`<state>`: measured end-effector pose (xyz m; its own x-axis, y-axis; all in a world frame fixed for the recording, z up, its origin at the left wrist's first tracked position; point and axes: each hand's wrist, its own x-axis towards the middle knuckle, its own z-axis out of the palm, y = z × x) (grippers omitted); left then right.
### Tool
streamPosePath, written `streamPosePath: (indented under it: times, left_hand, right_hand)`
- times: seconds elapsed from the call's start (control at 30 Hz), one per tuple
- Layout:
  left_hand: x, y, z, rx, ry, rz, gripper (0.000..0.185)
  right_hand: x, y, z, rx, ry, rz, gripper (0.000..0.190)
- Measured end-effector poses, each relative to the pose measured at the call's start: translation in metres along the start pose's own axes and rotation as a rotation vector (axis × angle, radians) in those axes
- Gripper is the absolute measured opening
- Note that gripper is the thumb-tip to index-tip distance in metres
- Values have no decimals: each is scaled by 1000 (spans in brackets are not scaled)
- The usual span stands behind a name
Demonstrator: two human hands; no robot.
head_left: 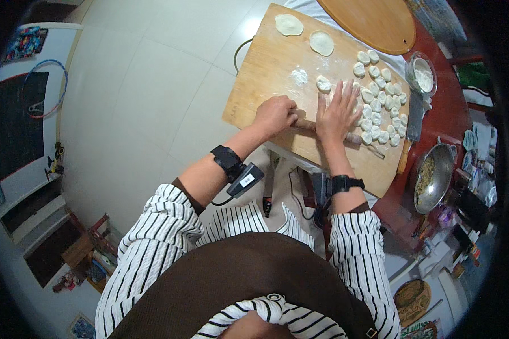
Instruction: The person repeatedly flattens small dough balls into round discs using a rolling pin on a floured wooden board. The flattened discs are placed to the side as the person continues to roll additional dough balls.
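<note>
On a wooden board (254, 84) lies a wooden rolling pin (305, 123), running under my right wrist. My left hand (278, 113) is curled at the pin's left end, next to what looks like the edge of a dough piece. My right hand (339, 111) lies flat with fingers spread, palm down by the pin; what is under the palm is hidden. Beyond the fingertips sits a dough piece (323, 83), with loose flour (299, 76) to its left. Two rolled dough rounds (289, 24) (321, 43) lie at the far edge. Many small dough pieces (375, 104) cluster at the right.
A cleaver (415, 120) lies along the board's right edge. Beside it on the red table (447, 114) stand a glass bowl of flour (423, 75) and a metal pan with filling (443, 180). A round wooden board (375, 21) lies at the far side.
</note>
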<state>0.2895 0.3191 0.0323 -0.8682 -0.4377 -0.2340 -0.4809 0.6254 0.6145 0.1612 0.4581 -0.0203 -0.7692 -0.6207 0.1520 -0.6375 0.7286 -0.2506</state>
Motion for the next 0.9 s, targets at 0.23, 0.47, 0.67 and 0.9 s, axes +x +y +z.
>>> streamPosePath:
  times: [0.23, 0.47, 0.67, 0.9]
  left_hand:
    - [-12, -12, -17, -198, -12, -244, 20]
    - [-11, -6, -2, -22, 31, 38, 18]
    - [-8, -2, -16, -22, -21, -98, 18]
    - [2, -5, -12, -78, -159, 12, 21]
  right_hand:
    - [-63, -5, -32, 10, -57, -34, 71]
    - [-14, -12, -24, -6, 3, 20, 68]
    - [-52, -15, -41, 20, -65, 7, 70]
    - [-32, -14, -28, -3, 19, 21, 65]
